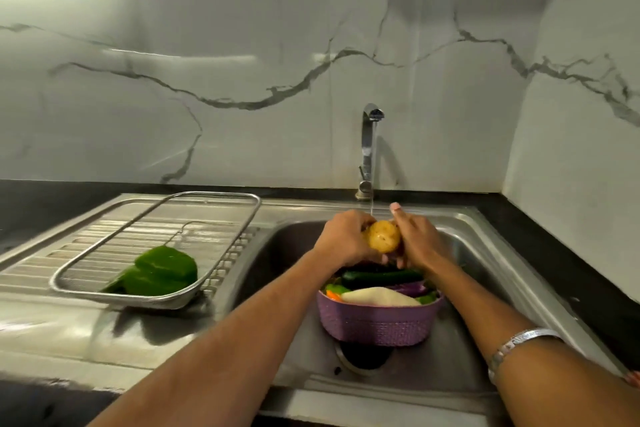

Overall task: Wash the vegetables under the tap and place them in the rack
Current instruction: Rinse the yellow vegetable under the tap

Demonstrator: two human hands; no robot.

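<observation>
Sitting right under the stream of water, the potato (382, 236) is cupped between both hands over the sink (485, 253), directly above the purple basket (377, 326). The left hand (346, 236) wraps it from the left, fingers curled around its far side; the right hand (415, 239) presses in from the right, palm against it, with one finger sticking up free. Both are grasping the potato, which fills the gap between them. It looks nearly round from here, so its long axis is hard to call; its yellowish, speckled face is turned toward the camera.

And the water runs thin and straight from the chrome tap (370, 149), landing on top of the potato.

Down below, the basket stands in the sink basin and is loaded: a dark green cucumber (381, 277) lies across the top, lengthwise left to right, a purple aubergine (408, 288) just beside it, a pale whitish vegetable (377, 296) in front, with bits of green and orange peeking at the left rim.

Over on the left, the wire rack (156, 246) sits on the ribbed draining board and holds a green capsicum (162, 270) in its near corner. A silver bangle (519, 343) rings the right forearm. Dark table (52, 198) runs behind the sink.
</observation>
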